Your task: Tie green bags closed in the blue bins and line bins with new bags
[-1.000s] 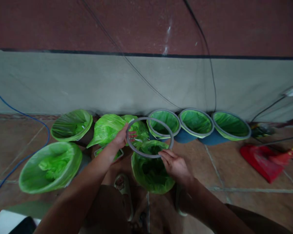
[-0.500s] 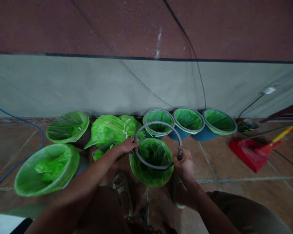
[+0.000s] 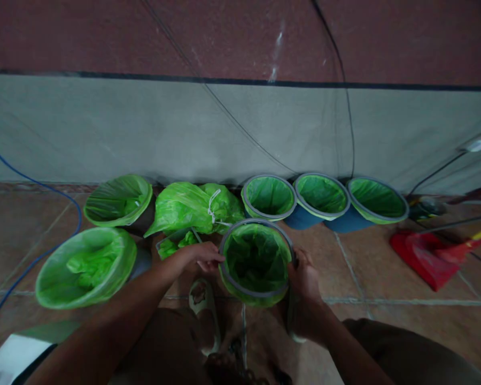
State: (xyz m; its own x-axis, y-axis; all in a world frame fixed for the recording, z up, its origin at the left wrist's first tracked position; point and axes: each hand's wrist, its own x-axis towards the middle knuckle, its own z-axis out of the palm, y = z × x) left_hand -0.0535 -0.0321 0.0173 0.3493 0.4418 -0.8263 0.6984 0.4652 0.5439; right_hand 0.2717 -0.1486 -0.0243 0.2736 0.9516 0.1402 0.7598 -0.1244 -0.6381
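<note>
Between my feet stands a trash bin lined with a green bag (image 3: 256, 256). A grey ring (image 3: 246, 287) lies around the bin's mouth, over the bag's edge. My left hand (image 3: 208, 255) pinches the ring's left side. On the opposite side my right hand (image 3: 304, 272) grips the ring, its fingers partly hidden behind the rim. Just beyond, three blue bins, a left one (image 3: 269, 197), a middle one (image 3: 322, 197) and a right one (image 3: 377, 199), have green liners held by grey rings.
Two bins with green liners and no visible ring, a rear one (image 3: 118, 200) and a front one (image 3: 86, 267), stand at left. A tied green bag (image 3: 184, 206) lies by the wall behind a small box (image 3: 178, 243). At right is a red dustpan (image 3: 428, 256); a blue cable (image 3: 24, 271) crosses the left floor.
Both hands have lowered the grey ring from above the bin onto its mouth, around the green liner. The view has shifted slightly.
</note>
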